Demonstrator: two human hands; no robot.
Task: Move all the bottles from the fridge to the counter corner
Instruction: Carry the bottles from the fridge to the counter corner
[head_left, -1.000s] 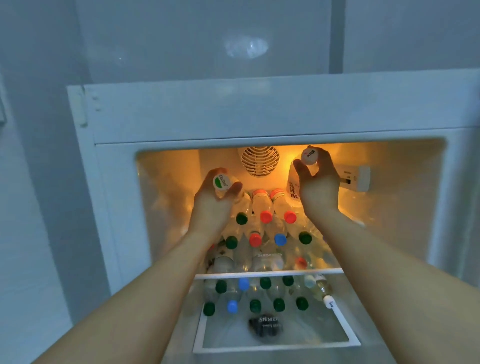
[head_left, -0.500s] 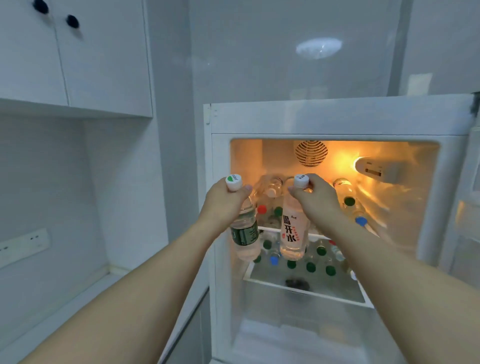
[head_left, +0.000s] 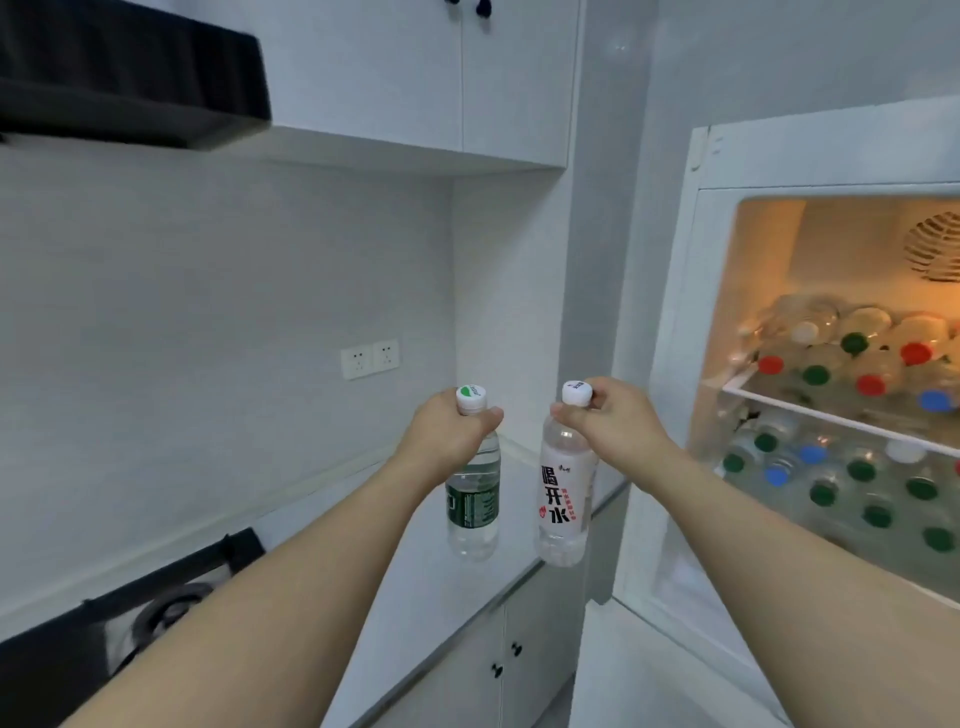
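My left hand (head_left: 447, 434) grips the neck of a clear bottle with a dark green label (head_left: 472, 499), which hangs upright above the white counter (head_left: 431, 587). My right hand (head_left: 613, 421) pinches the neck of a white-labelled bottle with black characters (head_left: 563, 499), hanging beside the first. Both bottles are in the air near the counter's back corner, left of the open fridge (head_left: 696, 291). Several bottles with green, red, blue and white caps (head_left: 852, 374) lie stacked on the lit fridge shelves.
A black stove (head_left: 130, 623) sits at the counter's left end under a dark hood (head_left: 124, 78). Wall cabinets (head_left: 467, 78) hang above; a double socket (head_left: 370, 358) is on the back wall. Base cabinet doors (head_left: 498, 670) are below the counter.
Both hands have pulled their bottles out of the fridge and carried them left over the counter. My view has turned left, so the fridge now lies at the right edge.
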